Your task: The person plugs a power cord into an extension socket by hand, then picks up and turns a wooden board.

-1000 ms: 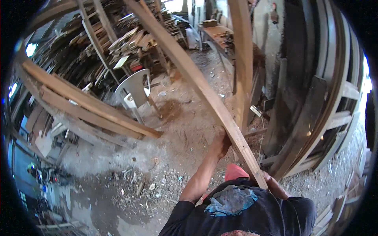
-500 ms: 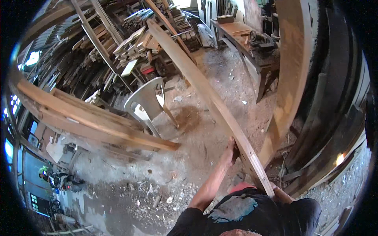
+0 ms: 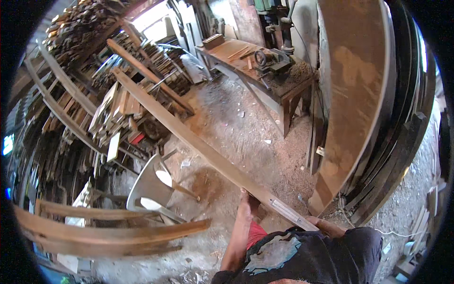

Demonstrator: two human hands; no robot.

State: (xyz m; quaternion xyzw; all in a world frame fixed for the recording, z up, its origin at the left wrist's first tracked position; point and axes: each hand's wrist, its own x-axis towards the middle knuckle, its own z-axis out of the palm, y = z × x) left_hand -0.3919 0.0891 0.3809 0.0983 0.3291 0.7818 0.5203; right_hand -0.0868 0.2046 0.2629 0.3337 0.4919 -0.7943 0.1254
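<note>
A long squared wooden beam (image 3: 189,139) slants from the far left down to my body. A groove or pale strip runs along its near end. My left hand (image 3: 246,202) grips the beam's left side from below, its thumb along the edge and the other fingers mostly hidden under the wood. At the near end, close to my waist, my right hand (image 3: 325,226) holds the beam; most of its fingers are hidden behind the wood.
A grey plastic chair (image 3: 149,187) stands left of the beam. Near it, long planks (image 3: 113,232) extend at lower left. A workbench (image 3: 241,57) with a vise (image 3: 272,61) stands ahead. A wide board (image 3: 352,90) leans upright at right. Timber piles (image 3: 61,123) fill the left.
My view has turned to the right, so the workbench and chair sit further left. Both hands stay on the beam, which now lies at a flatter slant across the view.
</note>
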